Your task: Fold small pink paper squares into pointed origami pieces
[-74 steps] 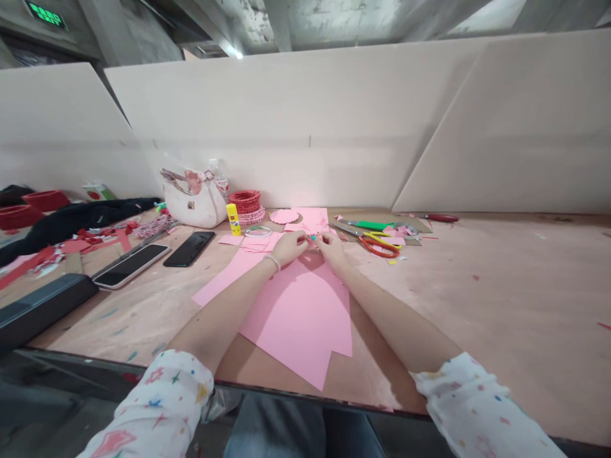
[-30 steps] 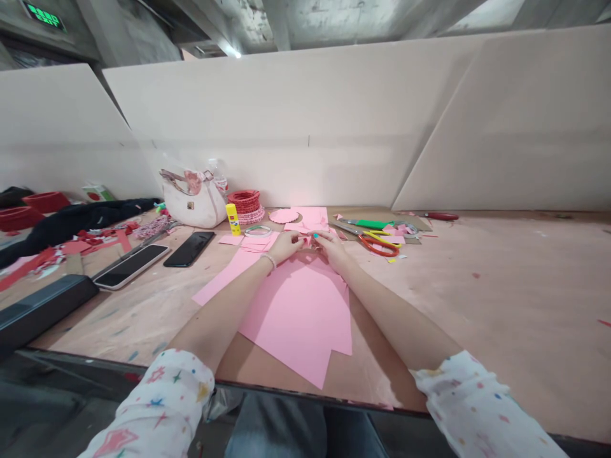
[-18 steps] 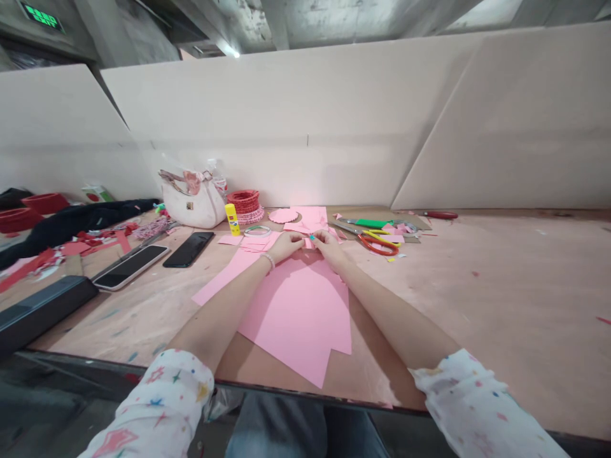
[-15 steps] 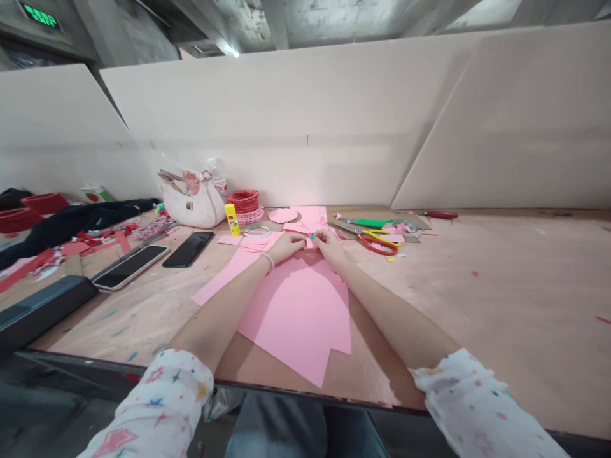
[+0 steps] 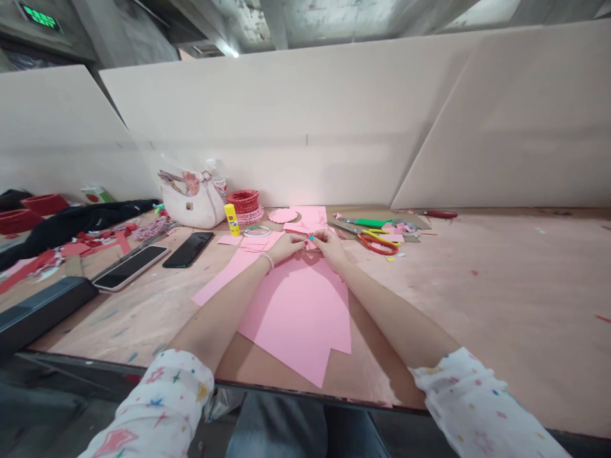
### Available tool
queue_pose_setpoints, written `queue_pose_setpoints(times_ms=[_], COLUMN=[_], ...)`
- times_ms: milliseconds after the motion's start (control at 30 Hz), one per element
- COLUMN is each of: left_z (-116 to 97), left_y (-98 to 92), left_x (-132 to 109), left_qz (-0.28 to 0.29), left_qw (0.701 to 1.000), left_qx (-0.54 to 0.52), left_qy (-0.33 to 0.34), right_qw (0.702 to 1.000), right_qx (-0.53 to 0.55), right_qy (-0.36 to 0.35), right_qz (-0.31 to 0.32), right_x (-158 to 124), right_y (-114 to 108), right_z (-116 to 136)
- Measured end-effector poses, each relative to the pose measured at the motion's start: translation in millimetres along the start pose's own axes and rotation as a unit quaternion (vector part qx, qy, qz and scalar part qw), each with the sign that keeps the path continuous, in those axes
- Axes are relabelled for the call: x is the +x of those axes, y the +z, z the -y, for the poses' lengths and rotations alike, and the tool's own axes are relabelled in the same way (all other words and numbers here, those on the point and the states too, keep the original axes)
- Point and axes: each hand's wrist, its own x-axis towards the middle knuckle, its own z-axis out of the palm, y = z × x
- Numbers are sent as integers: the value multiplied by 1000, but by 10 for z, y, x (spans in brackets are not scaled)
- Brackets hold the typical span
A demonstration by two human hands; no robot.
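My left hand (image 5: pixel 289 245) and my right hand (image 5: pixel 331 245) meet above the far end of a large cut sheet of pink paper (image 5: pixel 300 312). Both have thumb and fingers pinched on a small piece of pink paper (image 5: pixel 308 244), mostly covered by the fingertips. More pink paper pieces (image 5: pixel 310 217) lie just beyond the hands. A scalloped pink paper circle (image 5: pixel 282 216) is behind my left hand. To the right of my right hand are scissors with orange handles (image 5: pixel 379 244).
A yellow glue stick (image 5: pixel 231 219), a tape roll (image 5: pixel 256 231), red cord coils (image 5: pixel 243 203) and a white handbag (image 5: pixel 193 200) stand left of the hands. Two phones (image 5: pixel 188 249) lie nearer. A green-handled tool (image 5: pixel 372 223) and paper scraps are at right. A white panel (image 5: pixel 305 127) rises behind.
My fingertips have shifted slightly around the small pink paper piece, and less of it shows between them. Everything else on the table stays as it was.
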Motion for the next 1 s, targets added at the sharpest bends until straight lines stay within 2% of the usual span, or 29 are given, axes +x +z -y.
queue_pose_setpoints(times_ms=[433,1000], left_z=[1,21], left_y=[-6,11], left_x=[-7,11], left_qz=[3,-4], left_qw=[1000,1000], left_qx=[12,-13], left_qy=[15,2], right_qw=[1000,1000], right_qx=[12,9], right_qy=[9,11], right_qz=[-8,-7], right_x=[11,6], right_y=[1,-7], right_z=[-17,-25])
